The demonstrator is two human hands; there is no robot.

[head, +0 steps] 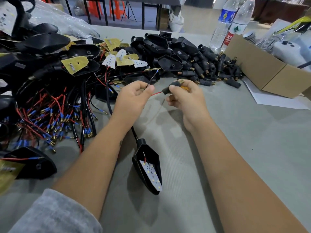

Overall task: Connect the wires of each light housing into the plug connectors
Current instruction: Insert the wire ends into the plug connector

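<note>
Grey table [235,140] under housings [148,167], plugs [210,64].

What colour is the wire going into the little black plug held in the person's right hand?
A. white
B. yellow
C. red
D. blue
C: a red wire runs from the left hand into the end of the black plug pinched by the right hand.

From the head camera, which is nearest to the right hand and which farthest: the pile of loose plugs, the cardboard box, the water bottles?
From the right hand, which grips a plug:
1. Pile of loose plugs, just beyond the hand on the table.
2. Cardboard box, further to the right.
3. Water bottles, at the far edge, behind the box's corner.
</note>
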